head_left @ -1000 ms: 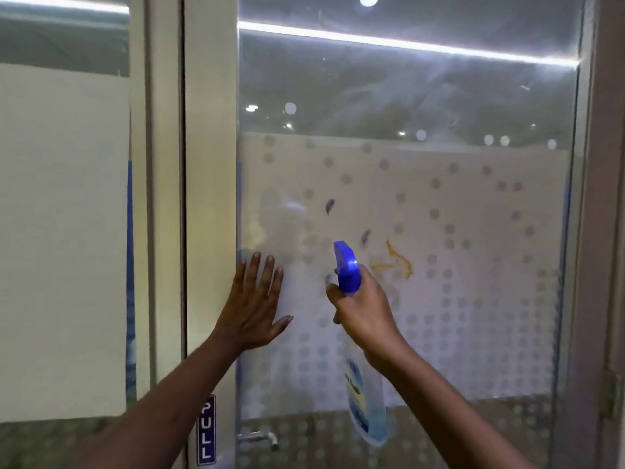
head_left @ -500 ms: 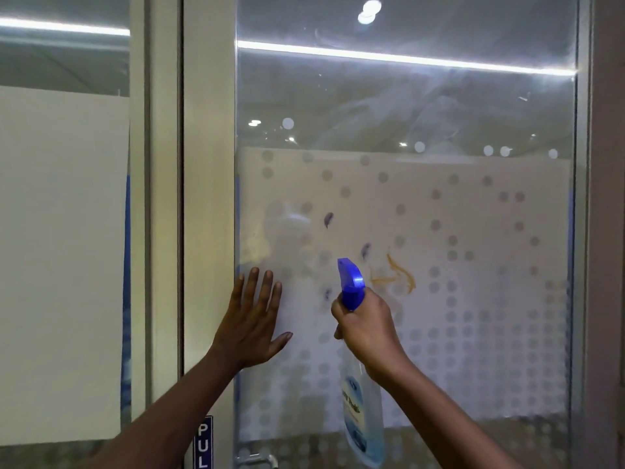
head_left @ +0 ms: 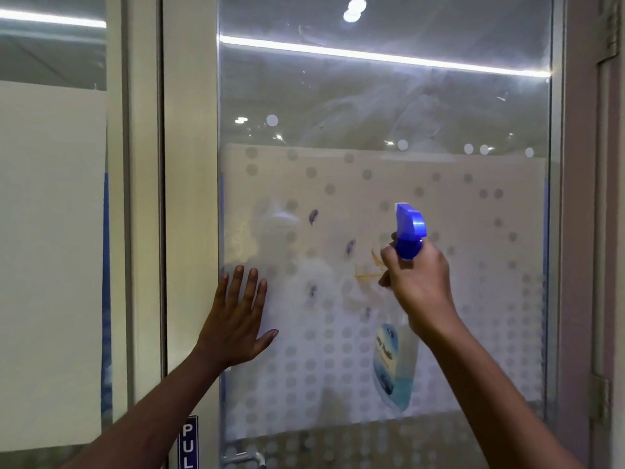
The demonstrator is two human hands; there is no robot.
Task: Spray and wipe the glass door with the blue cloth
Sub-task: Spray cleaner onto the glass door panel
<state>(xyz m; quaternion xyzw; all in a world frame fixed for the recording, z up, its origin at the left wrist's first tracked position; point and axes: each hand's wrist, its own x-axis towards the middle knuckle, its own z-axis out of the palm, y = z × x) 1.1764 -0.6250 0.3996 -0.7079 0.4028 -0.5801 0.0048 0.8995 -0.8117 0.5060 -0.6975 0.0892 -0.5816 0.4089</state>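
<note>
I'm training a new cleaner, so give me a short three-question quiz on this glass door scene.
1. True or false: the left hand lies flat on the glass door.
2. What does the right hand hold? A) blue cloth B) spray bottle C) door handle
3. What colour is the smear on the glass just left of the right hand?

Key: 1 true. 2 B, the spray bottle with the blue trigger head. 3 orange, the orange smear.

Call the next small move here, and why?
Probably squeeze the trigger: the right hand holds the spray bottle raised with its nozzle toward the glass door, beside the orange smear and purple marks. The left hand lies flat on the glass; no cloth shows.
</note>
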